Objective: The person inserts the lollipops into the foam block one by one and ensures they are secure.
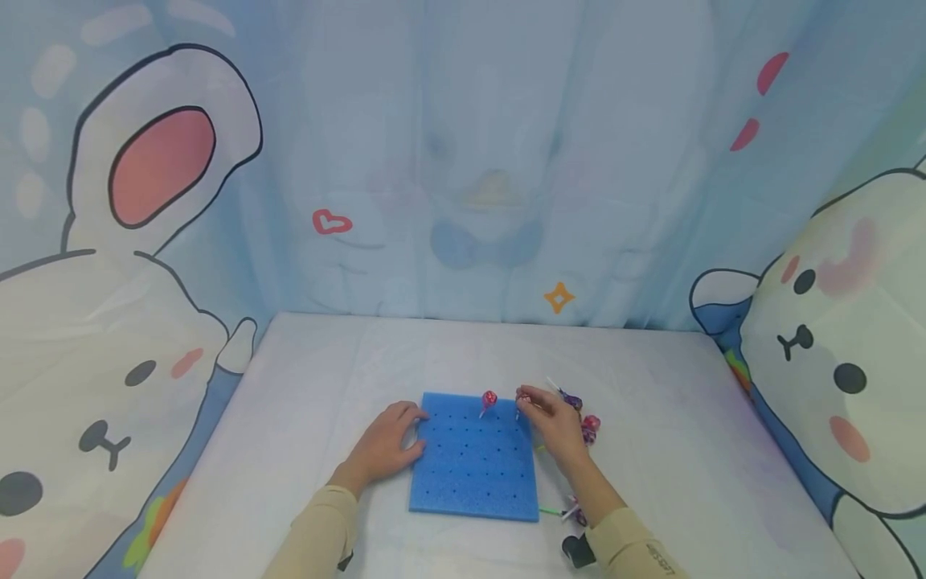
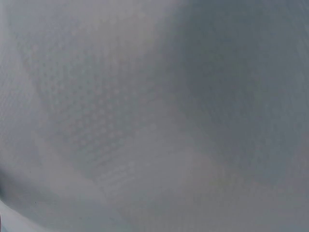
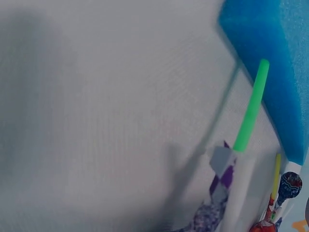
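Note:
A blue foam board (image 1: 473, 474) with rows of small holes lies on the white-covered table. One red-wrapped lollipop (image 1: 489, 398) stands in it near the far edge, its stick downward. My right hand (image 1: 553, 422) pinches another lollipop (image 1: 522, 399) over the board's far right corner, and the fingers partly cover it. At the board's left edge, my left hand (image 1: 387, 442) rests with thumb and fingers spread against the side. The left wrist view holds only blurred pale cloth. In the right wrist view the foam board (image 3: 275, 96) shows its thick side.
Several wrapped lollipops (image 1: 591, 425) lie right of the board, partly behind my right hand. Nearer the front right corner are more lollipops (image 1: 577, 512), one with a green stick (image 3: 251, 108). A dark object (image 1: 577, 552) sits by the right sleeve. A printed curtain (image 1: 477, 265) hangs behind the table.

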`<state>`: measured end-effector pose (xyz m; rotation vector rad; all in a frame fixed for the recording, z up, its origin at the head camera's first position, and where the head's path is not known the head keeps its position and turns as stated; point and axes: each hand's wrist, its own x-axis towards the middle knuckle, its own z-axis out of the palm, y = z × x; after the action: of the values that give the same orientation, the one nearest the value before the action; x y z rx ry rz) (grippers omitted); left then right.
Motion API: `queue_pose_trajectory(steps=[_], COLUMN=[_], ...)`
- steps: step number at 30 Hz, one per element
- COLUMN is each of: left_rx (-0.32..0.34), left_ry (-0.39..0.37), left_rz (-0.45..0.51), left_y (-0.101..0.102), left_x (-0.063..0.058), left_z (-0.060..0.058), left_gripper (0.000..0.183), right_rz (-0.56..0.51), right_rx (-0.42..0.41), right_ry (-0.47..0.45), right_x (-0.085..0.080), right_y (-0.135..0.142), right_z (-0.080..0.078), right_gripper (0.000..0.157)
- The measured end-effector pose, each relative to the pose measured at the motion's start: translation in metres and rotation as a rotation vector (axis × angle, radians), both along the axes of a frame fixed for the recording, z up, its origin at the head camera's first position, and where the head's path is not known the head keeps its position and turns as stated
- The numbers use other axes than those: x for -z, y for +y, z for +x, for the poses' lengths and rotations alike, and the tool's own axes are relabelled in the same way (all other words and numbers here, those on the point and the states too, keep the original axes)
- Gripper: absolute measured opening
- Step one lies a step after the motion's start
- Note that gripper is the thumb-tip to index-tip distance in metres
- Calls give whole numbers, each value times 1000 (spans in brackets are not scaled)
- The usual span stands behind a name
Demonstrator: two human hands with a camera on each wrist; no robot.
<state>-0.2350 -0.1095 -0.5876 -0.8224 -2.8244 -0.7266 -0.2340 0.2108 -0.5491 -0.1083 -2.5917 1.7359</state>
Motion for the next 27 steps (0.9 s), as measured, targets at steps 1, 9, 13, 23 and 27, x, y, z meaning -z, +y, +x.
queue_pose_trajectory(steps=[1,9,13,23,27], left_rx=[-1,4,9,4,6], left_ry=[1,2,13,4,9], left_rz=[1,8,9,3,-1], left_y=[0,0,0,-1,0], left_x=[0,-1,-1,-1,-1], left_z=[0,0,0,0,0], left_gripper=[39,39,39,39,40], right_rz=[3,4,5,1,14], right_rx=[-4,-34,-27,-22,-24], right_ry=[1,-12,-17,-5,8], right_x=[0,0,2,4,3], right_y=[0,0,0,1,1], right_z=[0,-1,-2,0,1], right_gripper=[44,46,47,46,46])
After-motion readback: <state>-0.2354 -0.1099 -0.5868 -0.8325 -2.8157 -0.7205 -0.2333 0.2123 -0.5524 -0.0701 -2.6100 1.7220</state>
